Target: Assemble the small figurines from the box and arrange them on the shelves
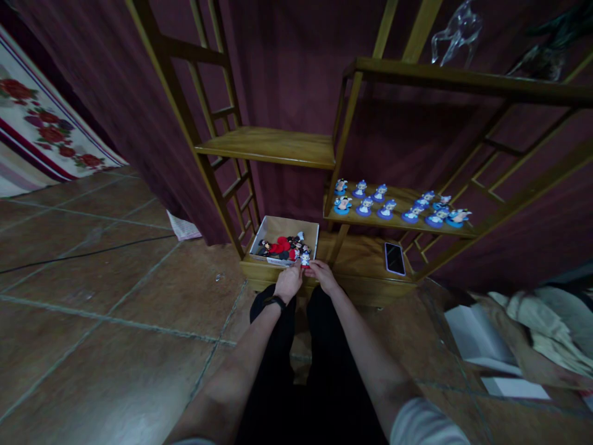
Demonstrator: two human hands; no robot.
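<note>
Between my two hands, just in front of the box, is a small figurine (305, 258) with a white and blue body on a red base. My left hand (290, 280), with a dark band at the wrist, has its fingers closed at the figurine's left side. My right hand (323, 275) pinches its base from the right. Behind them a shallow cardboard box (290, 224) stands on the lowest shelf. Several red, black and white figurines (279, 246) lie jumbled inside it.
Several figurines on blue and purple bases (386, 209) stand on the middle-right shelf (403, 199). A phone (395, 258) lies on the lower shelf. A clear glass animal (458, 36) stands on the upper shelf. White boxes (482, 337) and cloth lie on the right floor; a cable (92, 252) crosses the left.
</note>
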